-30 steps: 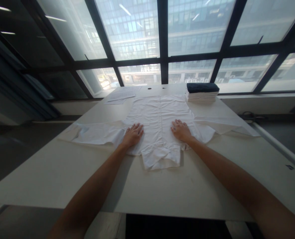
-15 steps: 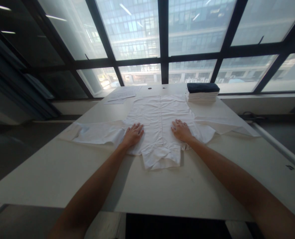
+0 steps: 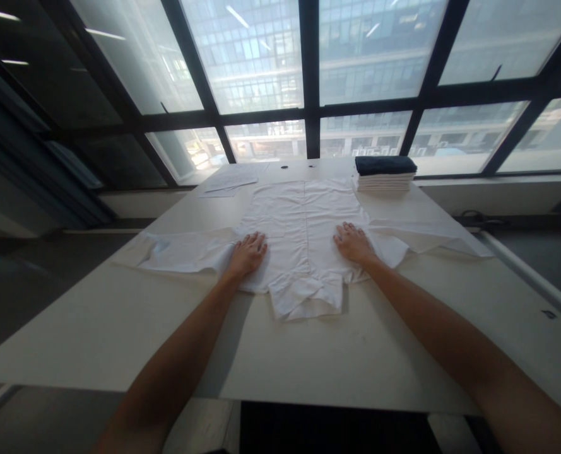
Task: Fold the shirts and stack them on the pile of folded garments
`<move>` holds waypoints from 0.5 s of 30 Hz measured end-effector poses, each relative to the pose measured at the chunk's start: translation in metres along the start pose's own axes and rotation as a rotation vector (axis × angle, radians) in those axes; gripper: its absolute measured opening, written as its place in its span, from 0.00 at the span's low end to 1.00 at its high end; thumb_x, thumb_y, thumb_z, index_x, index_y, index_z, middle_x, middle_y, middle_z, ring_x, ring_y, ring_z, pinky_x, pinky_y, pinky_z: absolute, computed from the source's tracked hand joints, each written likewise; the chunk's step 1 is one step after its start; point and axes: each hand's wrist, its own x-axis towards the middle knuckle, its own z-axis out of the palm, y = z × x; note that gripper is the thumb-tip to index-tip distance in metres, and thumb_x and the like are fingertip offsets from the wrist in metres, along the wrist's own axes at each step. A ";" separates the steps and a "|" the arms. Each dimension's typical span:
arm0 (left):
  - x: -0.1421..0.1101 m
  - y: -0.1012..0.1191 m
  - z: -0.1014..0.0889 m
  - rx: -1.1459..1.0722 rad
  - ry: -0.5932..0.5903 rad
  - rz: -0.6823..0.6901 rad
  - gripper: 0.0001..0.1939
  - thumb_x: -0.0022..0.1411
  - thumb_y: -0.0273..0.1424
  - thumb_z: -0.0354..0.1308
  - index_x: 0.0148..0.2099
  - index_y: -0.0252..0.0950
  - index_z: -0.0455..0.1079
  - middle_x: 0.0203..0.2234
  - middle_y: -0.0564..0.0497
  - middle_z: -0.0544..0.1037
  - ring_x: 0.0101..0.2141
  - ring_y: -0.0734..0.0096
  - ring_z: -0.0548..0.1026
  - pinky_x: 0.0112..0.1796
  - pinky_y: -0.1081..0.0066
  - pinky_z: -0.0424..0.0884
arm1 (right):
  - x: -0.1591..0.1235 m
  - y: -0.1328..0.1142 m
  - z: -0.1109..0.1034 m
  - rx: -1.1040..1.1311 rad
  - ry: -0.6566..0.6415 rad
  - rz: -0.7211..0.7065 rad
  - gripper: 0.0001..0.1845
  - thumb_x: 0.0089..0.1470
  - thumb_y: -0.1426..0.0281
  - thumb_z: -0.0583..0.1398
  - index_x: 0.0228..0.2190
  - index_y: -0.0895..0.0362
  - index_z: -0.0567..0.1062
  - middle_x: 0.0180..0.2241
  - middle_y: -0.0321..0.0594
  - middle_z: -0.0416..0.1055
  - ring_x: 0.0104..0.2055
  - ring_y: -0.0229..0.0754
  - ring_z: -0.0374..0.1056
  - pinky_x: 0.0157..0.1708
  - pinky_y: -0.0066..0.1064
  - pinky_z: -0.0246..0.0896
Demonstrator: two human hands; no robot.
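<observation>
A white long-sleeved shirt (image 3: 289, 217) lies spread on the table, its collar (image 3: 308, 296) toward me and its front placket running down the middle. The left sleeve (image 3: 185, 250) and the right sleeve (image 3: 431, 236) stretch out to either side. My left hand (image 3: 248, 253) rests flat on the shirt near the left shoulder, fingers extended. On the other side, my right hand (image 3: 353, 243) lies flat near the right shoulder, fingers also extended. Neither hand grips the cloth. Small wrinkles run along the placket.
The white table (image 3: 157, 334) reaches to the windows (image 3: 365, 57). At its far right stands a stack of folded white cloths (image 3: 385, 183) with a dark folded cloth (image 3: 385, 165) on top. Paper sheets (image 3: 230, 180) lie at the far left.
My hands have slid slightly apart over the shirt, the left one leftward and the right one rightward. The shirt keeps its place.
</observation>
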 end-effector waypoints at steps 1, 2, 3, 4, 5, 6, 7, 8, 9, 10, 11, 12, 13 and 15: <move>0.000 0.000 0.000 0.006 0.004 0.002 0.29 0.78 0.41 0.38 0.75 0.39 0.54 0.73 0.45 0.54 0.72 0.53 0.52 0.68 0.48 0.51 | 0.000 0.002 0.000 -0.004 0.000 0.003 0.31 0.71 0.61 0.45 0.68 0.61 0.62 0.72 0.52 0.51 0.74 0.52 0.45 0.70 0.49 0.40; -0.001 0.001 0.000 0.009 0.009 0.004 0.29 0.78 0.41 0.38 0.75 0.39 0.54 0.73 0.45 0.55 0.71 0.53 0.53 0.68 0.48 0.51 | 0.001 0.004 0.000 -0.008 0.003 0.004 0.31 0.71 0.61 0.45 0.68 0.61 0.62 0.72 0.52 0.51 0.74 0.52 0.46 0.70 0.49 0.40; -0.001 0.001 0.000 0.011 0.012 0.005 0.29 0.78 0.41 0.38 0.75 0.39 0.54 0.73 0.45 0.55 0.71 0.53 0.53 0.67 0.48 0.51 | 0.001 0.005 0.000 -0.012 0.011 0.002 0.31 0.71 0.61 0.45 0.68 0.61 0.62 0.72 0.52 0.52 0.74 0.52 0.46 0.70 0.49 0.41; -0.001 0.002 0.000 0.011 0.014 0.005 0.29 0.78 0.41 0.38 0.75 0.38 0.54 0.73 0.44 0.55 0.71 0.53 0.53 0.67 0.48 0.51 | 0.001 0.005 0.000 -0.014 0.021 -0.001 0.31 0.71 0.61 0.45 0.67 0.61 0.63 0.72 0.53 0.52 0.74 0.52 0.47 0.70 0.49 0.41; -0.001 0.002 0.000 0.010 0.013 0.003 0.29 0.78 0.41 0.38 0.74 0.38 0.54 0.73 0.44 0.55 0.71 0.53 0.53 0.67 0.47 0.51 | 0.000 0.005 0.000 -0.014 0.030 -0.001 0.30 0.71 0.61 0.45 0.67 0.61 0.63 0.72 0.53 0.53 0.74 0.52 0.47 0.70 0.49 0.41; -0.001 0.003 0.000 0.008 0.011 0.001 0.29 0.78 0.41 0.38 0.74 0.38 0.54 0.73 0.44 0.55 0.71 0.53 0.53 0.67 0.47 0.51 | 0.000 0.005 0.001 -0.012 0.036 -0.002 0.30 0.70 0.61 0.45 0.67 0.61 0.63 0.72 0.53 0.53 0.73 0.52 0.47 0.70 0.49 0.41; -0.001 0.003 0.000 0.007 0.009 -0.002 0.29 0.78 0.41 0.38 0.74 0.39 0.55 0.73 0.44 0.55 0.71 0.53 0.53 0.67 0.46 0.52 | 0.000 0.004 0.001 -0.010 0.040 -0.003 0.30 0.70 0.62 0.46 0.67 0.60 0.64 0.72 0.53 0.53 0.73 0.52 0.47 0.70 0.49 0.41; -0.001 0.003 0.001 0.006 0.009 -0.003 0.29 0.78 0.41 0.38 0.74 0.39 0.55 0.73 0.44 0.55 0.71 0.53 0.53 0.67 0.46 0.52 | 0.000 0.004 0.001 -0.008 0.041 -0.004 0.30 0.70 0.62 0.45 0.67 0.60 0.64 0.72 0.52 0.53 0.73 0.52 0.47 0.70 0.49 0.42; 0.000 0.003 0.001 0.006 0.011 -0.002 0.29 0.78 0.41 0.38 0.74 0.39 0.55 0.73 0.45 0.55 0.71 0.52 0.53 0.67 0.47 0.51 | 0.000 0.004 0.001 -0.007 0.041 -0.004 0.30 0.70 0.62 0.45 0.67 0.61 0.64 0.72 0.52 0.53 0.73 0.52 0.47 0.70 0.49 0.42; 0.000 0.002 0.001 0.005 0.012 -0.001 0.29 0.78 0.41 0.38 0.74 0.39 0.55 0.73 0.44 0.55 0.71 0.52 0.53 0.67 0.47 0.51 | 0.000 0.004 0.002 -0.006 0.040 -0.002 0.31 0.70 0.62 0.45 0.67 0.61 0.64 0.72 0.53 0.53 0.73 0.53 0.47 0.70 0.50 0.42; 0.000 0.002 0.001 0.005 0.013 -0.001 0.29 0.78 0.41 0.38 0.74 0.39 0.55 0.73 0.44 0.55 0.71 0.52 0.53 0.67 0.47 0.51 | 0.000 0.004 0.002 -0.005 0.038 0.000 0.31 0.70 0.62 0.45 0.67 0.61 0.63 0.72 0.53 0.53 0.73 0.53 0.47 0.70 0.50 0.42; 0.000 0.002 0.001 0.005 0.014 0.000 0.29 0.78 0.41 0.38 0.74 0.38 0.55 0.73 0.44 0.55 0.71 0.52 0.53 0.67 0.46 0.51 | 0.000 0.004 0.002 -0.004 0.037 0.001 0.31 0.70 0.62 0.45 0.67 0.62 0.63 0.72 0.53 0.53 0.73 0.53 0.47 0.70 0.50 0.41; 0.000 0.002 0.001 0.005 0.015 0.002 0.29 0.78 0.41 0.39 0.74 0.38 0.55 0.73 0.44 0.55 0.71 0.51 0.53 0.67 0.46 0.52 | 0.000 0.004 0.002 -0.003 0.037 0.002 0.31 0.70 0.62 0.45 0.67 0.62 0.63 0.72 0.53 0.53 0.73 0.53 0.47 0.70 0.50 0.41; 0.000 0.002 0.001 0.005 0.019 0.004 0.29 0.77 0.41 0.39 0.74 0.38 0.55 0.73 0.44 0.55 0.71 0.51 0.54 0.67 0.46 0.52 | 0.001 0.004 0.002 0.000 0.043 -0.001 0.31 0.70 0.62 0.45 0.67 0.62 0.63 0.72 0.54 0.53 0.73 0.54 0.48 0.70 0.50 0.41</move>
